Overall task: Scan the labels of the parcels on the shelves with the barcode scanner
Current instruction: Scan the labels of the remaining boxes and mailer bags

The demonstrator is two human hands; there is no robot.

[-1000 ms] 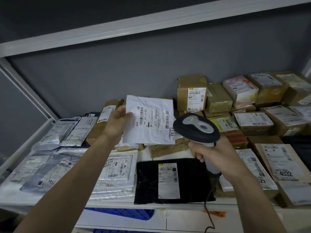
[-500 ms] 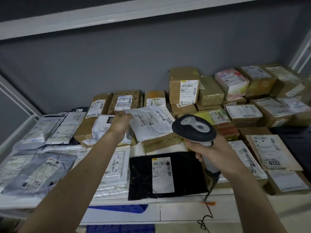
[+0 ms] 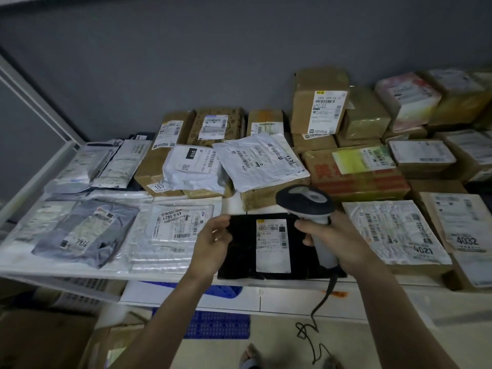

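Observation:
My right hand (image 3: pixel 338 241) grips the handle of the black-and-grey barcode scanner (image 3: pixel 306 202), whose head hangs over the top right corner of a flat black parcel (image 3: pixel 239 259) with a white label (image 3: pixel 273 245). My left hand (image 3: pixel 213 241) is at that parcel's top left corner, fingers spread and touching its edge; it holds nothing. The white poly mailer (image 3: pixel 255 163) lies face up on a brown box behind the black parcel.
The white shelf (image 3: pixel 170 275) is packed with parcels: grey and clear bags (image 3: pixel 80 230) at left, brown boxes (image 3: pixel 319 110) along the back, labelled envelopes (image 3: pixel 394 230) at right. The scanner cord (image 3: pixel 316 312) hangs down to the floor. Blue crates (image 3: pixel 218 323) sit below.
My left hand laid the white mailer down on the brown box, let go and moved down to the black parcel. The scanner moved down over that parcel.

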